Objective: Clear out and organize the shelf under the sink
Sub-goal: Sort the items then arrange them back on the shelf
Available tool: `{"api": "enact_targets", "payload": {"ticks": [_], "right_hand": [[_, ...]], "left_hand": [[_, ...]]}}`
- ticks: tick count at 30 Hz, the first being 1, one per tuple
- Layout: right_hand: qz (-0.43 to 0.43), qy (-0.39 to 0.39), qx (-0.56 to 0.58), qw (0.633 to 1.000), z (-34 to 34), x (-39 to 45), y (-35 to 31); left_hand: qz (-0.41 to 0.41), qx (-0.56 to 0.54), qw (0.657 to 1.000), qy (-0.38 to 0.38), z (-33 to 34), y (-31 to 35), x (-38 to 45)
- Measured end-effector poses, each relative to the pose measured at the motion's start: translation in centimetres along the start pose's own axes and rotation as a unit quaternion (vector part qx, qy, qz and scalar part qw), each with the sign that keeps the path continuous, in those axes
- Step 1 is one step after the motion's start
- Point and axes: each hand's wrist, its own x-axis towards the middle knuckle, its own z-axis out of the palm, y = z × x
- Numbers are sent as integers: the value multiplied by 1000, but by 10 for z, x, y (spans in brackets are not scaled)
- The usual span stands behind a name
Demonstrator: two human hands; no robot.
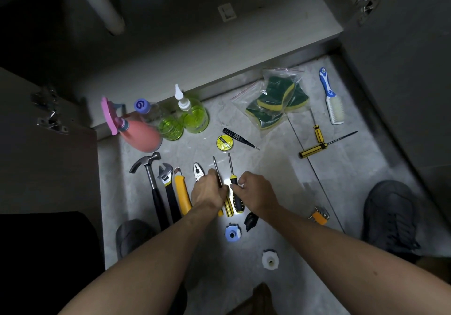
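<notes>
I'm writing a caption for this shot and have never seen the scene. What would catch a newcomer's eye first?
First, the two hands at the centre: the left hand and right hand each grip a screwdriver over a brightly lit patch of floor. Next, the tidy tool row to their left, from hammer to yellow-handled knife. Behind it stand a pink spray bottle and green bottles.

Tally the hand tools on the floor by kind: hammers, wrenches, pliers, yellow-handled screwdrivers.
hammer: 1
wrench: 1
pliers: 1
yellow-handled screwdrivers: 4
Total: 7
</notes>
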Motion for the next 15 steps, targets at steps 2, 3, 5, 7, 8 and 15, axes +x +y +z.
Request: {"api": "enact_targets", "payload": {"ticks": [2, 3, 5, 7, 8, 15], "right_hand": [[21, 20, 12, 1000, -10, 2, 0], [41, 35, 13, 998, -17, 3, 0], [98, 82, 29, 991, -36, 7, 5], [167, 133, 79, 974, -60, 11, 16], [201, 156, 99, 962, -73, 13, 22], [295, 248, 121, 915, -135, 32, 63]], "left_hand": [[-3, -5, 1000, 7, -3, -2, 1], [-3, -5, 1000, 12, -4, -1, 3], [-1, -5, 1000, 25, -8, 2, 6], [13, -6, 999, 43, -13, 11, 10], [25, -8, 998, 53, -15, 17, 12], [198, -23, 977, 73, -33, 74, 52]]}}
